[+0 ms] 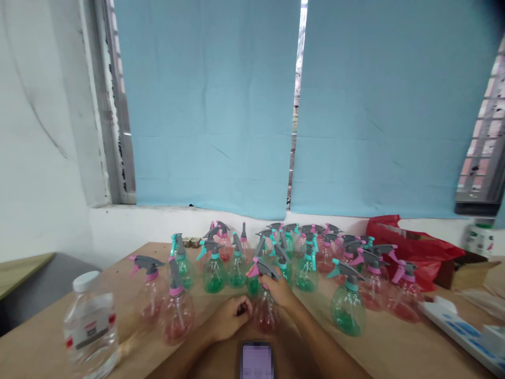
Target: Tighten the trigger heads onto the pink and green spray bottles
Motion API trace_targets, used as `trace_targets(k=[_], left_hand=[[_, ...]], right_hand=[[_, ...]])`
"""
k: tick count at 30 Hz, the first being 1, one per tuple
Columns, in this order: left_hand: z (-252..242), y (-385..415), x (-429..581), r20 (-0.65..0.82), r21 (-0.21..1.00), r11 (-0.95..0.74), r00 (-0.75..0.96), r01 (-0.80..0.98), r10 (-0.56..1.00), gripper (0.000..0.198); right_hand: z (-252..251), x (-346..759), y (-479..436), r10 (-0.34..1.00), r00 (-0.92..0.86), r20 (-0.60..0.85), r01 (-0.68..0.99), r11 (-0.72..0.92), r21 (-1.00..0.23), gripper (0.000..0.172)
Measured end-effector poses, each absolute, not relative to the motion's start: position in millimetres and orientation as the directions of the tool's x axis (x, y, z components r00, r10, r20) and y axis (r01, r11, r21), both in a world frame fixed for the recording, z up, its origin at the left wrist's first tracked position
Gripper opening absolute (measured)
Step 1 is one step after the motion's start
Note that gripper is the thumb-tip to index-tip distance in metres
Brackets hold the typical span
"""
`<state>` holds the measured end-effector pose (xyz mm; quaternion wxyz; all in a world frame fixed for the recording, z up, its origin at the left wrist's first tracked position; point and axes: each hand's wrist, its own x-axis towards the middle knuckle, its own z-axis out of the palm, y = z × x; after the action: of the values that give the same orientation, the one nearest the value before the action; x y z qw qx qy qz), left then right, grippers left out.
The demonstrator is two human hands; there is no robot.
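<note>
My right hand (277, 287) is wrapped round the grey and pink trigger head of a clear pink spray bottle (266, 314). That bottle stands upright on the table in front of me. Just left of it, my left hand (232, 317) is loosely curled into a fist, with a dark hollow inside and no object showing. Close behind my hands are green spray bottles (237, 270), partly hidden by my right hand. To the left stands another pink spray bottle (177, 318); a green spray bottle (347, 310) is on the right.
Many more spray bottles fill the wooden table (130, 337) toward the wall. A water bottle (91, 331) stands at the left. A phone (257, 360) lies at the front edge. At right are a red plastic bag (414, 247), a cardboard box (469, 271) and a white-and-blue box (461, 329).
</note>
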<state>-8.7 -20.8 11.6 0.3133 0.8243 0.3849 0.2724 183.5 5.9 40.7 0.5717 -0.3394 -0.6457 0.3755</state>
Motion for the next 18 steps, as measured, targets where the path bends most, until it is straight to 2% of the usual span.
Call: trace_targets(k=[5,18], left_hand=[[11.1,-19.7,-8.8,0.193,0.716,-0.503,0.555,0.484,0.809,0.009],[6.8,-17.1,-9.9,0.208,0.721,-0.514,0.562,0.465,0.801,0.008]], right_hand=[[41.3,183.4,10.1,0.811,-0.214,0.544,-0.049,0.548,-0.835,0.031],[45.3,182.9,5.3,0.830,-0.199,0.520,-0.068,0.518,-0.853,0.027]])
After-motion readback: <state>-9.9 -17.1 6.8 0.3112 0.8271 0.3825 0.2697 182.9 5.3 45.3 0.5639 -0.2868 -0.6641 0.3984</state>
